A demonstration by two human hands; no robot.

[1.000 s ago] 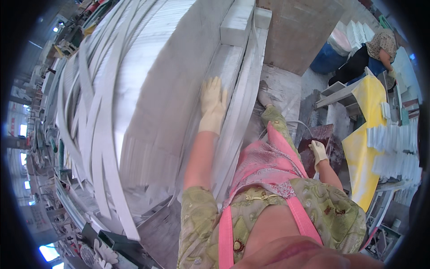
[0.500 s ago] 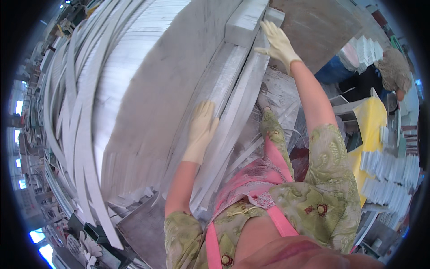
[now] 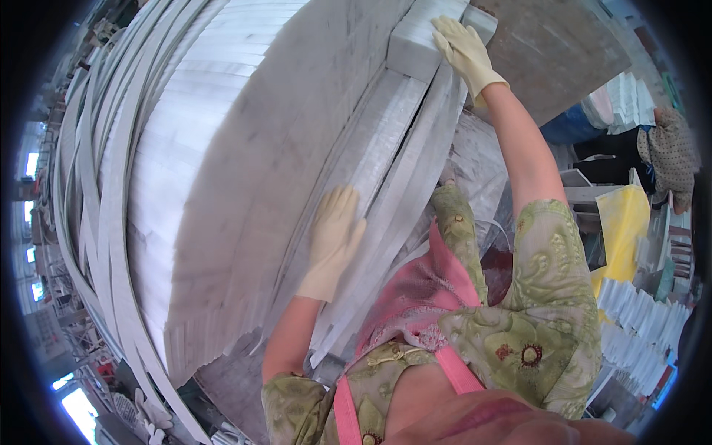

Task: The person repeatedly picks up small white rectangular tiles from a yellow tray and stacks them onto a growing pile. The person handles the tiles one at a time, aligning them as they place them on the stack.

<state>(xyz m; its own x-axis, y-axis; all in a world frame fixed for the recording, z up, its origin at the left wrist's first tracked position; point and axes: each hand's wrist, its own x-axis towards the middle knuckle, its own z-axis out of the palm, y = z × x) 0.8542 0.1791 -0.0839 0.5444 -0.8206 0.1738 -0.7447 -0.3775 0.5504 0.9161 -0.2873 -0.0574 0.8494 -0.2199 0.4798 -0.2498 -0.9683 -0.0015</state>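
Observation:
My left hand [image 3: 332, 241], in a cream glove, lies with fingers stretched out over the near part of a long pale strip [image 3: 382, 119]; whether it presses on it I cannot tell. Farther away my right hand [image 3: 463, 55], gloved alike, rests its spread fingers on the right side of a white block [image 3: 415, 44] at the strip's far end. Neither hand grips anything. To the left, beside the strip, stands a large stack of white, grey-veined slabs [image 3: 252, 156] that look like stone. A second long strip [image 3: 415, 174] runs along the right, past a dark gap.
Long thin bands [image 3: 111, 222] curve down the stack's left side. A brown board [image 3: 549, 52] lies at the far right. Another person [image 3: 667, 152] is beyond it, near a yellow sheet [image 3: 623, 226] and piled white pieces [image 3: 645, 311]. Loose gloves [image 3: 152, 419] lie at lower left.
My right hand has come down from above the strips onto the white block's side. The left hand has shifted slightly down the strip. The whole view has moved a little.

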